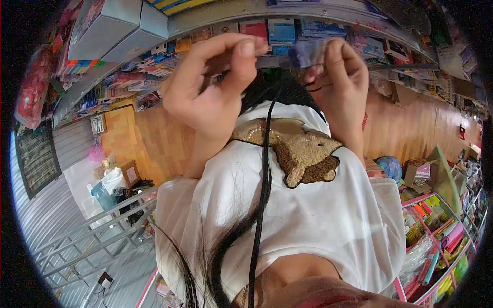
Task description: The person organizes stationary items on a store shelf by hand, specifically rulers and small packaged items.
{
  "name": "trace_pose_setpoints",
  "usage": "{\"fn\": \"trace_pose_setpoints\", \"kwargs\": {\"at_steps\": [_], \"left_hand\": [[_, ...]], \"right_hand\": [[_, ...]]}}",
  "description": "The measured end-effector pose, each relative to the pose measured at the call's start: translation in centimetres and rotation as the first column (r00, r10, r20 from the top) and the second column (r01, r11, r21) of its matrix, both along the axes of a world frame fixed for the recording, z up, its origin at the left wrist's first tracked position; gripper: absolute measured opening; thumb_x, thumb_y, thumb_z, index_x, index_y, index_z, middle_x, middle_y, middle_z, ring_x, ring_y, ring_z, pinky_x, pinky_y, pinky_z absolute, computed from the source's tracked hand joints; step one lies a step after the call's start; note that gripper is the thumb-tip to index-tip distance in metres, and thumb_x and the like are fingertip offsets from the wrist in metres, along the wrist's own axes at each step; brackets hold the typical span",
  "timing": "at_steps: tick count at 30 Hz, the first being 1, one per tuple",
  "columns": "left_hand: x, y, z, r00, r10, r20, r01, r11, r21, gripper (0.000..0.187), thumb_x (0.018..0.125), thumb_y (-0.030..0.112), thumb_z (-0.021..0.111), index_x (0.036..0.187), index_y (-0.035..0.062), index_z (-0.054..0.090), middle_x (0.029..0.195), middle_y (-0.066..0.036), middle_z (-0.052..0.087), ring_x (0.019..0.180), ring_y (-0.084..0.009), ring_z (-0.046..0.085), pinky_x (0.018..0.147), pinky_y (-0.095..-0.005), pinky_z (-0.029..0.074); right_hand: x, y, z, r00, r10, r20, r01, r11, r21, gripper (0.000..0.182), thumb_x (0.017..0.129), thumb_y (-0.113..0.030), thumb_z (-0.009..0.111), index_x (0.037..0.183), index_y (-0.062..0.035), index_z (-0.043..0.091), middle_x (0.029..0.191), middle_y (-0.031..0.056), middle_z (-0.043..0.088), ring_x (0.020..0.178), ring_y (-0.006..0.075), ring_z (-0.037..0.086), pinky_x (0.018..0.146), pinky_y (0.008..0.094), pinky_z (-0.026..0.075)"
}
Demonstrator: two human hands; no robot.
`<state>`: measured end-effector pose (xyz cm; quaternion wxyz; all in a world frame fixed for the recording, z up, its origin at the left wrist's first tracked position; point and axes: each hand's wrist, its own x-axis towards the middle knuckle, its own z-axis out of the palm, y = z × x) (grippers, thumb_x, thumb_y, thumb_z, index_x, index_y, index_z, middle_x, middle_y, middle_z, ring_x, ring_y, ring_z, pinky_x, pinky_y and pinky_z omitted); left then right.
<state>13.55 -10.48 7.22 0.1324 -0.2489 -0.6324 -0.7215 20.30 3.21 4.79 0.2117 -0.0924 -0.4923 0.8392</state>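
My left hand [210,84] is raised in front of the shelf, its fingers curled and the thumb close to the index fingertip. Whether anything small sits in that pinch I cannot make out. To its right, my right hand [341,77] pinches a small blue packet [304,54] with a clear, shiny part near the fingers. Motion blurs the packet, so its print and exact kind do not show. A gap separates the left fingertips from it.
Ahead runs a metal shelf [226,25] packed with boxed and bagged goods. Pale blue boxes [110,28] stand at upper left. A pink-edged rack [429,218] of colourful items is at lower right, a metal rack [92,238] at lower left. A black cord [266,154] hangs down the front.
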Motion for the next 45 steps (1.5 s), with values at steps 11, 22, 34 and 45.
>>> {"fn": "trace_pose_setpoints", "kwargs": {"at_steps": [11,22,34,45], "left_hand": [[-1.6,1.0,0.3,0.821,-0.192,-0.538,-0.055,0.911,-0.409,0.022,0.064,0.001,0.072,0.085,0.0028,0.065,0.083,-0.009,0.064,0.075,-0.0205,0.061,0.065,-0.0276,0.048],[-3.9,-1.4,-0.8,0.975,0.147,-0.169,-0.173,0.974,-0.148,0.011,0.071,0.002,0.069,0.079,-0.0002,0.061,0.074,-0.006,0.059,0.067,-0.0138,0.057,0.061,-0.0249,0.046],[-7.4,-9.3,-0.6,0.994,0.089,0.065,-0.051,0.892,-0.448,0.024,0.089,0.018,0.05,0.102,0.0003,0.06,0.104,-0.01,0.061,0.1,-0.0187,0.055,0.09,-0.0326,0.04],[-10.3,-11.7,3.5,0.987,-0.162,0.019,0.162,0.962,-0.22,0.033,0.092,0.029,0.045,0.083,-0.0011,0.054,0.06,-0.008,0.049,0.053,-0.0132,0.043,0.05,-0.0281,0.036]], "right_hand": [[-0.2,-1.1,1.3,0.996,-0.006,0.094,-0.016,0.972,0.232,0.019,0.091,-0.02,0.051,0.081,-0.0037,0.052,0.068,0.0004,0.056,0.057,0.0061,0.054,0.048,0.0164,0.038],[-0.8,-0.8,0.9,0.995,-0.007,0.098,-0.004,0.994,0.108,0.022,0.09,-0.02,0.053,0.079,-0.0007,0.053,0.07,0.0013,0.054,0.06,0.0083,0.051,0.055,0.0223,0.043],[-6.5,-2.3,7.3,0.911,0.376,0.17,-0.404,0.733,0.547,0.016,0.088,-0.014,0.053,0.078,-0.0022,0.05,0.066,-0.0015,0.049,0.062,0.0057,0.045,0.054,0.0208,0.038],[-17.0,-8.5,19.6,0.813,0.572,-0.104,-0.313,0.581,0.752,0.016,0.092,-0.016,0.048,0.083,-0.0023,0.047,0.071,0.0003,0.049,0.062,0.0057,0.047,0.056,0.021,0.041]]}}
